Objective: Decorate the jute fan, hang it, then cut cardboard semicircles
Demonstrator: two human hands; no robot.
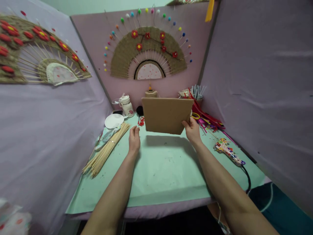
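A flat brown cardboard sheet [167,116] is held up above the table, tilted, with a shadow beneath it. My right hand [192,130] grips its lower right corner, thumb on the near face. Left of the sheet and apart from it is my left hand [134,139], its thumb and fingers pinched together; anything between them is too small to make out. Just beyond those fingertips lie red-handled scissors [141,121]. A bundle of thin bamboo sticks [107,148] rests on the table to the left of my left hand.
A white plate [114,120] and a white bottle [127,106] stand back left. Twine [151,93] is partly hidden behind the cardboard. Red pipe cleaners [207,116] lie back right, a patterned glue gun [230,153] with its cord at right. A decorated fan [149,42] hangs on the back wall.
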